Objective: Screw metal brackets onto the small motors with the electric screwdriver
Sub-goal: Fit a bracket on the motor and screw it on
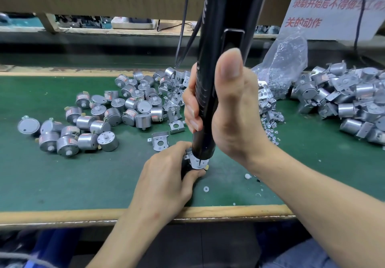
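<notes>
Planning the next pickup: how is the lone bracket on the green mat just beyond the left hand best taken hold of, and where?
Probably pinch the bracket across its bent-up edges, from above and the left. It lies holed face up, apart from the pile, and the screwdriver in the right hand crowds its right side.

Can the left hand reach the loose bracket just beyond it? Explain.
Probably yes: the loose bracket lies uncovered just beyond the left hand, nothing between; but that hand grips the bracketed motor and must release it first.
</notes>
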`<state>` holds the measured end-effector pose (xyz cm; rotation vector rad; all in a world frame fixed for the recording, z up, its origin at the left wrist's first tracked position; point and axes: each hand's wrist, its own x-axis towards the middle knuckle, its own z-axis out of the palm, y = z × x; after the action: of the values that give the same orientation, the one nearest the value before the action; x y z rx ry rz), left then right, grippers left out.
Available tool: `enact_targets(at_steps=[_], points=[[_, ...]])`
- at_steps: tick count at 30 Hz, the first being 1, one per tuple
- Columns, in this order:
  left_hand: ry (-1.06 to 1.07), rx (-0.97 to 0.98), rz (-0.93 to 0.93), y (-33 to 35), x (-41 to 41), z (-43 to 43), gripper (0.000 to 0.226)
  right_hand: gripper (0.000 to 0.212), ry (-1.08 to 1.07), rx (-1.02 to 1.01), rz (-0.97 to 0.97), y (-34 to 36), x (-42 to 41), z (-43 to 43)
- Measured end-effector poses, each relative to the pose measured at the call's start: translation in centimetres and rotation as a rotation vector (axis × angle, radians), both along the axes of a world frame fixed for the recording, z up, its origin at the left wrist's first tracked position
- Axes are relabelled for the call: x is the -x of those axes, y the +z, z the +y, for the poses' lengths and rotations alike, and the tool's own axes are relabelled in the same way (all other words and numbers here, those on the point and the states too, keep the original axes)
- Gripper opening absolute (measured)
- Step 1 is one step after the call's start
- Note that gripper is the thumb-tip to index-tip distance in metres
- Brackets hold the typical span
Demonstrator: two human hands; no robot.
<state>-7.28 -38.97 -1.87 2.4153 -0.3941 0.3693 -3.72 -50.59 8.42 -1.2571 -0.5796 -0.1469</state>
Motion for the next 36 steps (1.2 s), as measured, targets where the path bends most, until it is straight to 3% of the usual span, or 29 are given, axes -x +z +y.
enact_targets(at_steps=[7,22,26,31,33,36], points=[[0.001,0.017,0.005,-0.5,-0.1,0.0,0.046,0.09,0.02,0.011,-0.049,-0.2,0.3,0.2],[0.039,0.018,0.005,-0.5,0.1,-0.1,0.039,0.072,-0.214,0.016,-0.081,-1.2,-0.1,-0.2],[0.058,0.003,-0.03,-0.2,0.1,-0.1,0.046,0.042,-0.26,0.195,-0.062,-2.5,-0.7,-1.3],[0.062,0.032,0.002,-0.2,-0.1,0.0,0.039,0.036,-0.297,0.369,-0.005,-2.3,-2.1,-3.5],[0.05,0.031,-0.003,-0.1,-0.2,0.2,0.041,0.041,-0.407,0.585,0.015,-2.0,-2.4,-4.8],[0.035,0.068,-0.035,0.3,-0.1,0.3,0.041,0.059,-0.493,1.123,0.093,-2.2,-2.6,-6.7]])
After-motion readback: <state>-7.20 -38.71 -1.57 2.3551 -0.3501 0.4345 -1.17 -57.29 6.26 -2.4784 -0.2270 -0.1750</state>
